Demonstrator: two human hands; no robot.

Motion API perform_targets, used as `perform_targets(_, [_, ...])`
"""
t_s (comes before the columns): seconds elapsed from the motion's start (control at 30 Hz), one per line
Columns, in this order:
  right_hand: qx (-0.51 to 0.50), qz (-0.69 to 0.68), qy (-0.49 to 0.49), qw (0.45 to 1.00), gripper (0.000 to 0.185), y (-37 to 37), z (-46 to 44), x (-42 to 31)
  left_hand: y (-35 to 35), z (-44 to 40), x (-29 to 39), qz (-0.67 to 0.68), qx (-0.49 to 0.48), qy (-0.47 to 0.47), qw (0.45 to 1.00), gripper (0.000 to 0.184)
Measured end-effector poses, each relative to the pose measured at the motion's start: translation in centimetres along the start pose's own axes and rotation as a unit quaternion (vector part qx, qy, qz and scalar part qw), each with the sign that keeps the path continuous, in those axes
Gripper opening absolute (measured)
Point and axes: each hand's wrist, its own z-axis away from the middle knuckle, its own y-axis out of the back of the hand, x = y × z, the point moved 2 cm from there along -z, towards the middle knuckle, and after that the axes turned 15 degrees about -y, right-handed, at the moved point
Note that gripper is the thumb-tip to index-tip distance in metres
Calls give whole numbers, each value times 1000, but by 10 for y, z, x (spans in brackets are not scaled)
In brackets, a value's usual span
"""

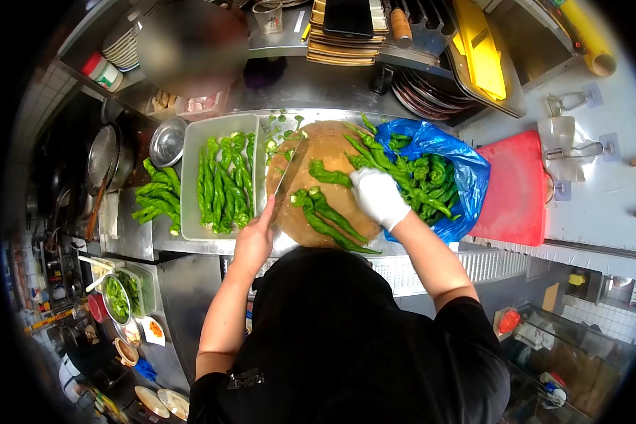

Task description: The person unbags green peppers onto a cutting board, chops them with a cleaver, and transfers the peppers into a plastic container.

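A knife [290, 169] is in my left hand [255, 237], its blade pointing away from me over the left edge of a round wooden chopping board [300, 237]. My right hand [379, 196], in a white glove, is closed at the tail end of a long green pepper [326, 174] on the board; the fingertips are partly hidden. Two more green peppers [332, 215] lie nearer to me. Beside the gloved hand, a blue plastic bag [475, 166] stands open, full of green peppers [431, 180], some spilling toward the board.
Left of the board, a pale plastic tub [191, 212] holds rows of peppers, with a loose pile [161, 194] beside it. Cut stem ends [281, 131] lie behind the board. A red cutting board [512, 191] is at right. Stacked plates [343, 53] and a phone [348, 18] occupy the shelf.
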Motion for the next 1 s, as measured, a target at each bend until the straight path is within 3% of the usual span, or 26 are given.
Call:
perform_targets(0.07, [-38,-15,-11,999,12,-8,25,-11,-6,2,3,7,3,5,1000,84])
perform_targets(0.17, [27,-147,4,989,30,6,37,-14,-1,1,13,-37,-35,6,999,84])
perform_targets(0.3, [102,-29,-198,974,29,13,31,18,3,3,17,-97,-76,-66,990,78])
perform_targets(0.37, [16,39,-208,977,31,5,31,37,2,5,15,-65,-55,-52,995,78])
perform_targets(0.5, [40,101,-149,983,19,-7,31,45,-3,5,8,40,8,-36,999,77])
perform_targets(0.7, [105,-23,-126,986,13,6,9,18,-9,1,5,85,16,27,996,77])
perform_targets(0.83, [29,-154,-111,981,26,-13,-25,7,-16,-2,5,45,56,43,996,78])
perform_targets(1.0, [-27,-157,-104,982,38,-30,-53,-4,-8,-5,12,-2,67,14,998,79])
